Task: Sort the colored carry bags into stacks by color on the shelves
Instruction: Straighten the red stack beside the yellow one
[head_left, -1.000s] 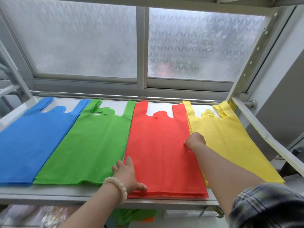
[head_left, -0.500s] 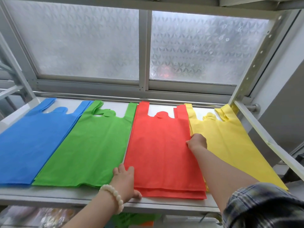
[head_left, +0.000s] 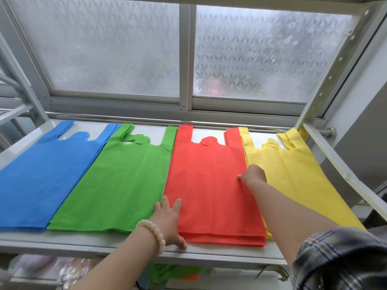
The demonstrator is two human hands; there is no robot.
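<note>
head view: the flat stack of red non-woven carry bags (head_left: 211,185) lies right of centre on the grey metal shelf (head_left: 83,243), between the green stack of carry bags (head_left: 123,181) and the yellow stack of carry bags (head_left: 293,174). the left hand (head_left: 167,218) rests with straight fingers on the red stack's lower left edge; the right hand (head_left: 253,174) is curled at its right edge (whether it pinches fabric i cannot tell). squaring looks best done by nudging both sides inward evenly, keeping clear of the neighbouring colours.

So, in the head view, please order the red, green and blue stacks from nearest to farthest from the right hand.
From the right hand:
1. Red stack, touched at its right edge.
2. Green stack, left of red.
3. Blue stack, far left.
</note>
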